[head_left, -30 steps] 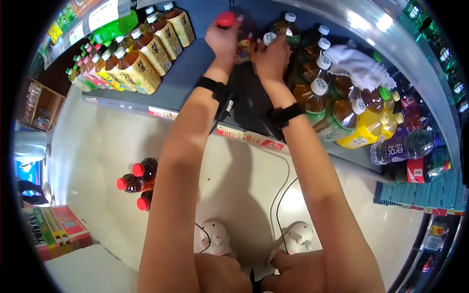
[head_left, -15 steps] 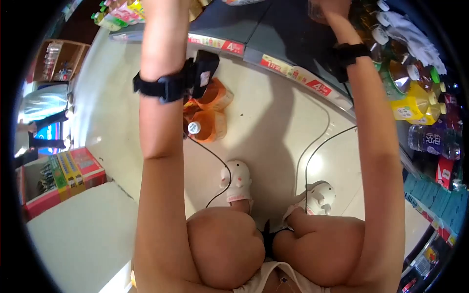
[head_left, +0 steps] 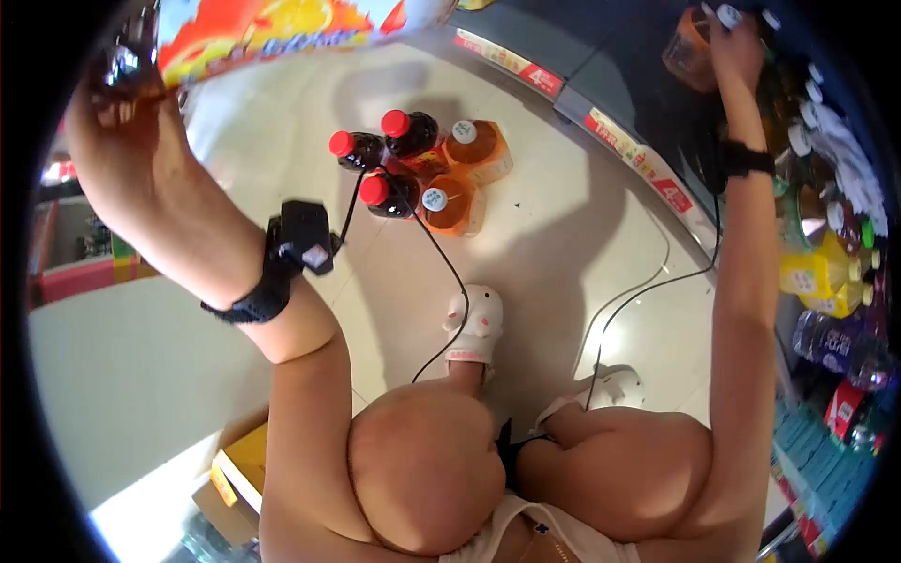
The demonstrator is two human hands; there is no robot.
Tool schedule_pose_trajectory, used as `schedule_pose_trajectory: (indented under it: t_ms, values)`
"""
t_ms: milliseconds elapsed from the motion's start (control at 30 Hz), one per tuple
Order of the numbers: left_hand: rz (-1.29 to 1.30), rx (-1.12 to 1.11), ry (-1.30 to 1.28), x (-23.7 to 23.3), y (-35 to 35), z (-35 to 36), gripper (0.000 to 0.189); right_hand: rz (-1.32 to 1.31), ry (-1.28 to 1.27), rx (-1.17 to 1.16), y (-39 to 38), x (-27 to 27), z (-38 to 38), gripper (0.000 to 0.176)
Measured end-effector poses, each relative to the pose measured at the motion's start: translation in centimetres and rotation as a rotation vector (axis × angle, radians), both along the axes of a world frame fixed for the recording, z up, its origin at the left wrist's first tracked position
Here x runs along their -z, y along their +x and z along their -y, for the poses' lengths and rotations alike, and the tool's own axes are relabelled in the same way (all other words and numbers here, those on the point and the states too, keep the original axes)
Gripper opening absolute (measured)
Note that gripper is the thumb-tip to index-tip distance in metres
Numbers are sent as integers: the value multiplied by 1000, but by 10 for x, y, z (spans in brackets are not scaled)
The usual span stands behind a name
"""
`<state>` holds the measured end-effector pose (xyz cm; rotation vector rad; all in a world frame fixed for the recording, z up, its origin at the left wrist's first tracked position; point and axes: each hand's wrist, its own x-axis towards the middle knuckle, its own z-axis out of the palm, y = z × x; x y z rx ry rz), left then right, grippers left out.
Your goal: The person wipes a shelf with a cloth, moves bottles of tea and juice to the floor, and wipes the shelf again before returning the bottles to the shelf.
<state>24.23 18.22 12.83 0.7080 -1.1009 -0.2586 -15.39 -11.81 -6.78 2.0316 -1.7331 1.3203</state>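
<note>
At the upper left, my left hand (head_left: pixel 127 117) is closed around the dark, see-through end of a drink bottle (head_left: pixel 291 28) with an orange-slice label. The bottle lies sideways across the top of the view and is partly cut off. My right hand (head_left: pixel 740 52) is at the dark shelf on the upper right, its fingers around the top of an orange drink bottle (head_left: pixel 688 52) near a white cap. Both wrists wear black straps, the left one carrying a small black box.
On the floor stand dark bottles with red caps (head_left: pixel 411 131) and orange bottles with white caps (head_left: pixel 450 205). Red price strips (head_left: pixel 638 159) line the shelf edge (head_left: pixel 572 101). Several bottles (head_left: pixel 826 272) crowd the right side. Black cables (head_left: pixel 441 249) hang from the wrists.
My left arm has swung left, bringing the labelled bottle into view. My right hand is farther right, at an orange bottle. The view has shifted, showing more of the floor bottles.
</note>
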Motion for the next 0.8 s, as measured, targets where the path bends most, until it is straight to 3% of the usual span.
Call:
schedule_pose_trajectory:
  t_ms: [33,100,167,233,300,333,400,533,633,767,800]
  values:
    - [-16,-146,-15,-1,2,-7,17,1,25,49,1,-3,3,48]
    - [-183,-196,35,-16,5,-26,25,-108,-28,163,10,-6,6,64]
    - [-133,-330,41,-10,16,-53,29,-13,-84,11,33,-31,-23,52]
    - [-250,-410,162,-12,25,-83,35,165,-155,-235,67,-64,-79,41]
    - [-225,-391,310,-1,42,-134,37,305,-185,-437,92,-93,-123,30]
    - [-218,-480,364,6,52,-157,39,375,-142,-574,90,-94,-126,31]
    - [-197,-648,440,21,58,-200,41,185,1,-387,72,-71,-91,47]
    - [-105,-948,684,70,57,-246,34,451,166,-950,102,-66,-117,24]
    - [-96,-911,691,124,50,-245,33,416,345,-1072,127,-79,-162,20]
    - [-225,-878,934,182,41,-203,33,343,424,-1483,154,-85,-197,29]
    - [-221,-820,956,204,50,-202,33,452,577,-1536,162,-82,-208,32]
